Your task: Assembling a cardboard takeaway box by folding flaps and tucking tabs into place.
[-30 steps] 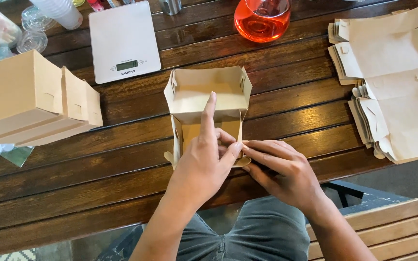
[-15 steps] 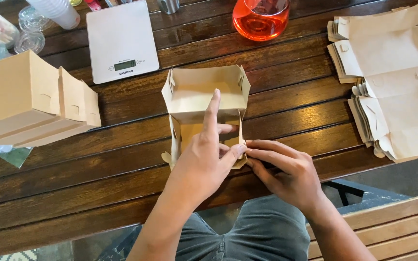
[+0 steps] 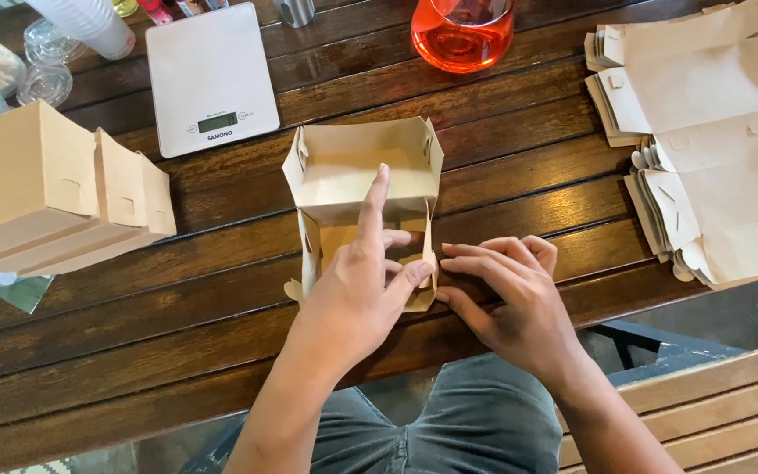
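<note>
My left hand (image 3: 357, 285) keeps gripping the half-folded kraft paper box (image 3: 363, 180) at mid-table, index finger still raised. My right hand (image 3: 506, 294) has edged closer, fingertips pinching the box's near right flap; the box itself has not moved.

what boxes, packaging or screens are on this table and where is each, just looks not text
Half-folded box: table centre, tan card, open top, under left hand and right hand.
Folded boxes: left edge, tan, stacked.
Flat box blanks: right edge, tan piles.
Kitchen scale: upper left, white square, small grey screen.
</note>
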